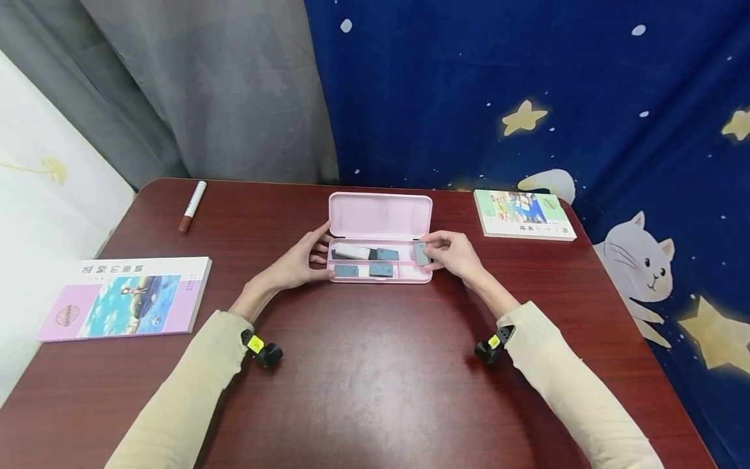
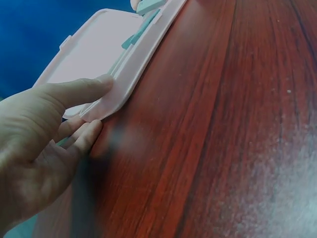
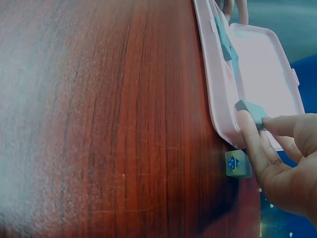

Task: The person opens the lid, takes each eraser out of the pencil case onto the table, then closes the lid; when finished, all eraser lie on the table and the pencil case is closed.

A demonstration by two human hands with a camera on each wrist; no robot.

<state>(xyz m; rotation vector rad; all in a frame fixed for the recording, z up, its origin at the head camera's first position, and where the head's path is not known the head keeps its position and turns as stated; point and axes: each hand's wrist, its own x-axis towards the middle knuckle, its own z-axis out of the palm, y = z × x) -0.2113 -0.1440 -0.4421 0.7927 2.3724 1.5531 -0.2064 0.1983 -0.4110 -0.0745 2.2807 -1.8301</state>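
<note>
An open pink pencil case (image 1: 417,273) lies on the table with its lid (image 1: 379,215) raised at the back. My left hand (image 1: 299,260) grips its left end, thumb at the front rim and fingers round the side. My right hand (image 1: 456,255) pinches a flat grey-blue block (image 1: 420,254) between thumb and fingertips, tilted over the case's right end. In the case's rear compartment are a white block (image 1: 353,251) and a blue-grey block (image 1: 387,254). The front compartment holds two more blue-grey blocks, one at left (image 1: 346,271) and another (image 1: 381,269) nearer the middle.
A purple-and-white book (image 1: 129,299) lies at left, with a white marker with a brown cap (image 1: 192,207) behind it. Another book (image 1: 525,215) is at the back right. Beside the case's end, the right wrist view shows a small pale green block (image 3: 237,164). Curtains hang behind the table.
</note>
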